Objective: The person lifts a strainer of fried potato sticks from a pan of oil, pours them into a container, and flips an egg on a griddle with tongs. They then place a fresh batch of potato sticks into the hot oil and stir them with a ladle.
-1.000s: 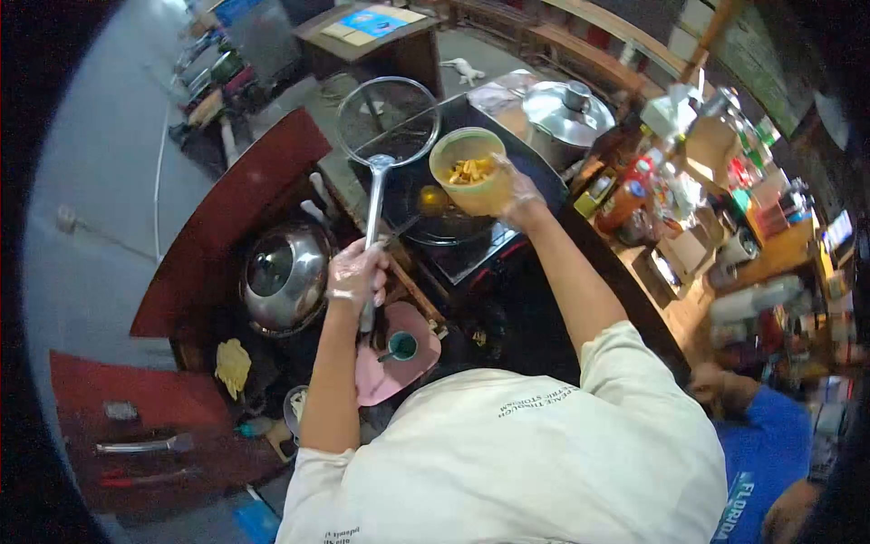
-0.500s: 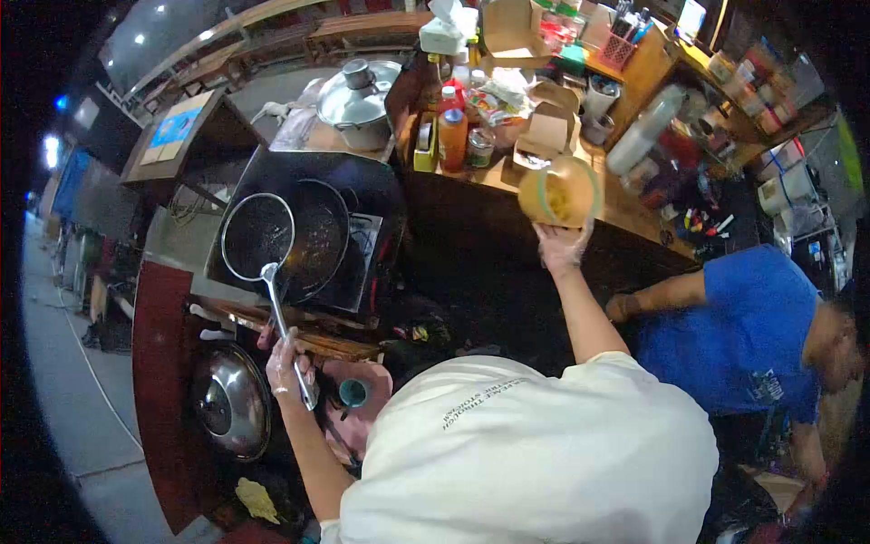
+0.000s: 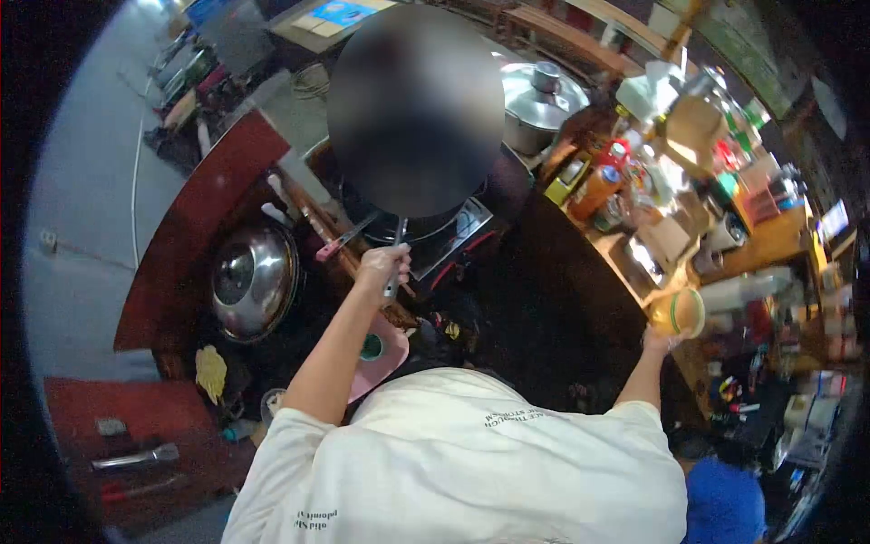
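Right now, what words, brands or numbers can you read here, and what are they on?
"THROUGH": white shirt; words around it unclear.
Smaller print low on the same shirt: too small to read.
Orange bottle: too blurred.
Blue sheet: too blurred.
Plastic tub: no readable text.

The black, flat-topped stove [image 3: 467, 227] stood ahead of the person, partly hidden by a round blur. Behind it and to its right was the silver, round metal pot [image 3: 528, 136] with its lid on. Farther right ran the brown wooden counter [image 3: 619, 257], with the orange plastic bottle [image 3: 596, 190] and, right of that, the tan, open cardboard box [image 3: 666, 240] on it. Left of the stove lay the silver, domed metal lid [image 3: 252, 283]; before this lid, the yellow, crumpled cloth [image 3: 210, 374]. The silver, long metal tongs [image 3: 136, 456] lay on the dark red, flat board [image 3: 181, 412] at the near left.
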Action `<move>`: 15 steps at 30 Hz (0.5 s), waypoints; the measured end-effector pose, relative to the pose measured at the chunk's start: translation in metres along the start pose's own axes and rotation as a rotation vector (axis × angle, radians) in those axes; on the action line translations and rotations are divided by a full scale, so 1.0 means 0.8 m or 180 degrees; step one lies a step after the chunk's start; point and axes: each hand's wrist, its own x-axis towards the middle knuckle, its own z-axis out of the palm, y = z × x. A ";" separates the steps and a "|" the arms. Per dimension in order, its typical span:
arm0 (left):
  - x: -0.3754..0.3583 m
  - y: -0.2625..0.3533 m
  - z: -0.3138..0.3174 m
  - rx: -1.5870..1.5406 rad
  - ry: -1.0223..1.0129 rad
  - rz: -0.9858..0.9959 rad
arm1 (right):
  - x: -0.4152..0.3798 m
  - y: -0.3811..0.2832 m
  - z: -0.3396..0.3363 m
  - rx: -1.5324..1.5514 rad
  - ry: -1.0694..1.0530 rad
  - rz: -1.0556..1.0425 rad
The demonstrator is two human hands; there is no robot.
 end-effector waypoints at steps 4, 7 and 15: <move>0.023 -0.013 0.006 0.0309 -0.0043 -0.0004 | 0.006 0.030 -0.007 0.1371 -0.3089 0.1819; 0.024 -0.010 0.011 0.0134 -0.0141 -0.0174 | -0.069 0.087 0.014 -0.0023 0.0431 0.1571; -0.075 -0.032 -0.053 0.2874 0.0266 0.2640 | -0.299 0.278 0.186 -0.2127 -0.1306 0.3525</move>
